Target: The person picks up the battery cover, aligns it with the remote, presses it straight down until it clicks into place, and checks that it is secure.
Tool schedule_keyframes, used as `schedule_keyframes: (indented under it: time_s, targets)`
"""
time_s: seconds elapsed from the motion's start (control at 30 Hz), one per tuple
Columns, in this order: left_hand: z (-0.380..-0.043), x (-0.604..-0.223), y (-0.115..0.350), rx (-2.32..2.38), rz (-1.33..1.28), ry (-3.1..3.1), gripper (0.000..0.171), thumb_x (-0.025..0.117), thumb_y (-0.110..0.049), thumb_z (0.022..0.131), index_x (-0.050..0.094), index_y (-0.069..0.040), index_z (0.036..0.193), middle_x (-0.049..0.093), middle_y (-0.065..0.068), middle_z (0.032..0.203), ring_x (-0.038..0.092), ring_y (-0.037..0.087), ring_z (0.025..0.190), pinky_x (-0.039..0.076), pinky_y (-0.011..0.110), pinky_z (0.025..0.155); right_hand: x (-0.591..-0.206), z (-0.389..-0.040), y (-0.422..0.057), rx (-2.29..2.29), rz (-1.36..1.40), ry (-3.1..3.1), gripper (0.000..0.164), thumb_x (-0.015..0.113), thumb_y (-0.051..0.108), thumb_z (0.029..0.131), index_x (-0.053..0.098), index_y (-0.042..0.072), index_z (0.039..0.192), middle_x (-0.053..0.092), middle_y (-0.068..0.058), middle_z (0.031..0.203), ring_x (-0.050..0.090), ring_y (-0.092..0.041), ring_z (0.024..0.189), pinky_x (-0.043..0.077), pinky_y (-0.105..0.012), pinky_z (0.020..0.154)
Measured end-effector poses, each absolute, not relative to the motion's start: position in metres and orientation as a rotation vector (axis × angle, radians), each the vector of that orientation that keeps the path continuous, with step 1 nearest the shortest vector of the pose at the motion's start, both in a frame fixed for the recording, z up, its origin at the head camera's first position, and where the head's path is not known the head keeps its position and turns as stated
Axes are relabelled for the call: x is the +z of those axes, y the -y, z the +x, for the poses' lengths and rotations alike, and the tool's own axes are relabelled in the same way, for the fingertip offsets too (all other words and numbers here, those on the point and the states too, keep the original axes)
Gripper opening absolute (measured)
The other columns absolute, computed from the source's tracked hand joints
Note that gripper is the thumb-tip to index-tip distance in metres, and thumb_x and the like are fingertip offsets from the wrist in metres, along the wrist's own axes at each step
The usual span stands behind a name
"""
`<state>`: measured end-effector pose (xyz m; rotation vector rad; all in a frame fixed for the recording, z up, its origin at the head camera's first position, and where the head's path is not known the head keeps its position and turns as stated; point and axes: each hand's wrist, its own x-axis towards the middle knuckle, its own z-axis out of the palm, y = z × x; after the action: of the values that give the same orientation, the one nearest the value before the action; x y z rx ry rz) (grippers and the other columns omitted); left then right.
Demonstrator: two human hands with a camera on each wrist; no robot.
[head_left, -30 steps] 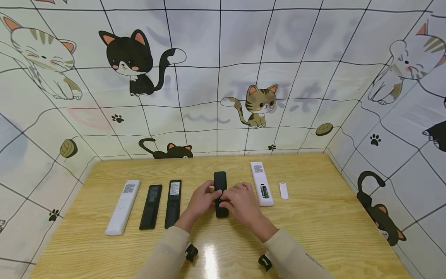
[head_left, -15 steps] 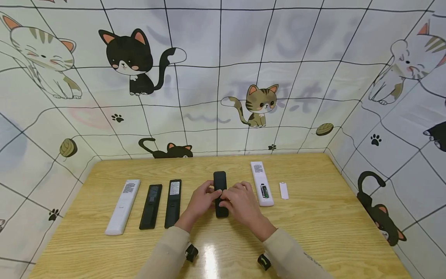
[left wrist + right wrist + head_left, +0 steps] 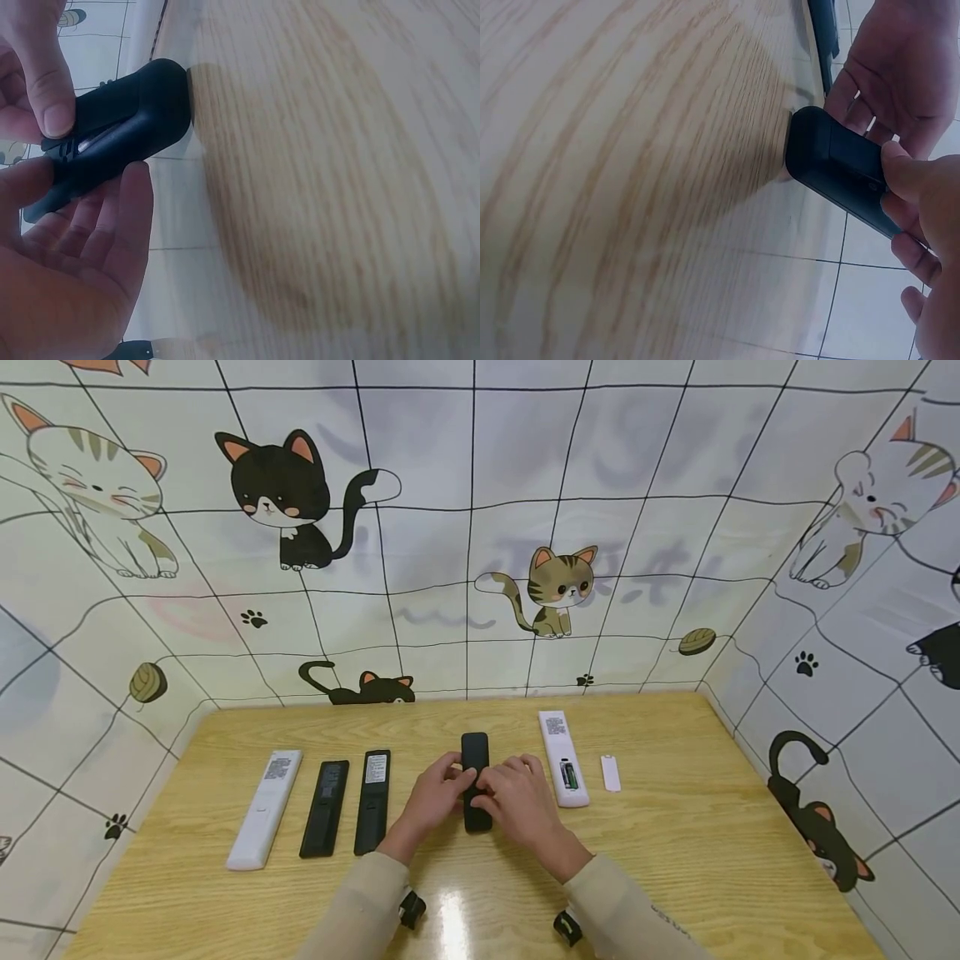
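Observation:
A black remote control (image 3: 475,747) stands out from the table, back side up, between both hands. My left hand (image 3: 435,793) grips its left side, thumb on top and fingers curled beneath, as the left wrist view shows. From the right, my right hand (image 3: 520,797) pinches at the end of the battery cover (image 3: 112,105) with thumb and forefinger. One long edge of that cover is raised from the remote's body (image 3: 169,112), and something shiny shows in the gap. The right wrist view shows the remote's rounded end (image 3: 810,146) near the tabletop; the fingers hide its middle.
To the left lie a white remote (image 3: 262,814) and two black remotes (image 3: 324,810) (image 3: 372,814), backs up. On the right, another white remote (image 3: 558,747) has its battery compartment uncovered, a battery (image 3: 569,775) inside. Its loose white cover (image 3: 611,773) lies beside it on the wooden table (image 3: 712,843).
Both hands stay on the black remote with almost no movement. The whole head view has shifted slightly downward.

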<state>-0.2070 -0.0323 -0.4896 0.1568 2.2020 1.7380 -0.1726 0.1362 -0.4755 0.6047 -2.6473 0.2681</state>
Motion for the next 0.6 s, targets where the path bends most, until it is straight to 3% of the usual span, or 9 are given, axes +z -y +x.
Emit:
schedule_keyframes:
  time_s: [0.6]
  targets:
    - [-0.2059,-0.4885,0.0304,1.734,0.193,-2.238,0.034,0.055,-0.03,0.1,0.056,-0.016,0.13,0.064,0.015,0.108,0.066,0.019,0.083,0.059,0.039,0.073,-0.481,-0.1734,-0.1338,0.276,0.515,2.68,0.03,0.078,0.043,0.078,0.058,0.022,0.085,0.059,0.01,0.072,0.058,-0.015,0.084,0.041,-0.041,0.091]
